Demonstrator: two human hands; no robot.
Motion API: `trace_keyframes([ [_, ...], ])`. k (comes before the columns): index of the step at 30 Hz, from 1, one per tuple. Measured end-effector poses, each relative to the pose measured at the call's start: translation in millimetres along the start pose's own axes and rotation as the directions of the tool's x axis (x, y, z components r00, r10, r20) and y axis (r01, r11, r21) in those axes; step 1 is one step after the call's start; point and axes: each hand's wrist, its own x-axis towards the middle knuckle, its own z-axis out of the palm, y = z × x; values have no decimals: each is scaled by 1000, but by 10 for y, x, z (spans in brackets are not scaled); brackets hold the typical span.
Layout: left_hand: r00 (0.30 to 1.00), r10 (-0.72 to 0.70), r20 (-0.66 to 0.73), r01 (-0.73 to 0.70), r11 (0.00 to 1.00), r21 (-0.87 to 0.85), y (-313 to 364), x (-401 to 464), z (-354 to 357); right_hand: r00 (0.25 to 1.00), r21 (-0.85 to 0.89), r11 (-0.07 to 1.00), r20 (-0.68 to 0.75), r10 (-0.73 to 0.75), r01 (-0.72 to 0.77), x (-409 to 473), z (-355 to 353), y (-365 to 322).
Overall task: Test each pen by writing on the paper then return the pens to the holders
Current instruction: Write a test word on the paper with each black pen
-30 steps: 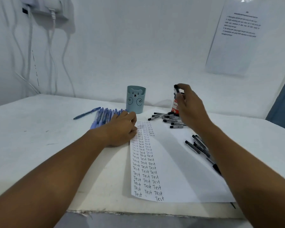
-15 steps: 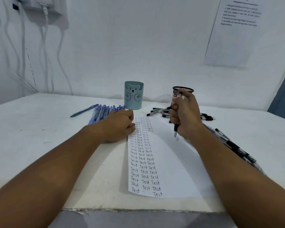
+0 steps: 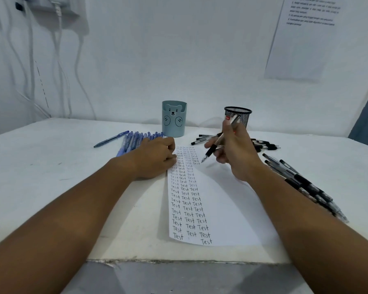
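Now that the right hand (image 3: 235,153) has turned its pen (image 3: 216,145) from fist to writing grip, tip at 7 o'clock over the paper (image 3: 221,198), testing can begin; the left hand (image 3: 155,160) rests loosely curled on its edge.

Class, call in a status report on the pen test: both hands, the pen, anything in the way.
Left hand resting on paper edge. Right hand holds black pen, tip just above the paper. Mesh holder empty-looking; nothing blocks the writing spot.
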Motion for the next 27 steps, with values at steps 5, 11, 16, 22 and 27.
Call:
trace_keyframes([
  [5, 1000, 5, -8, -5, 1000, 25, -7, 8, 8, 994, 10, 999, 102, 32, -33, -9, 12, 94],
  [11, 1000, -5, -21, 6, 1000, 28, 1, 12, -5, 989, -41, 997, 130, 75, -70, -27, 76, 131],
  [16, 1000, -2, -25, 2, 1000, 16, -13, 16, 0, 973, -46, 997, 220, 69, -61, -59, 49, 158],
  [22, 999, 0, -38, 0, 1000, 20, -15, 10, -2, 970, -46, 998, 235, 60, -51, -61, 34, 172],
  [27, 1000, 2, -20, -2, 1000, 8, 3, -10, -8, 972, -50, 998, 233, 39, -28, -60, 34, 185],
])
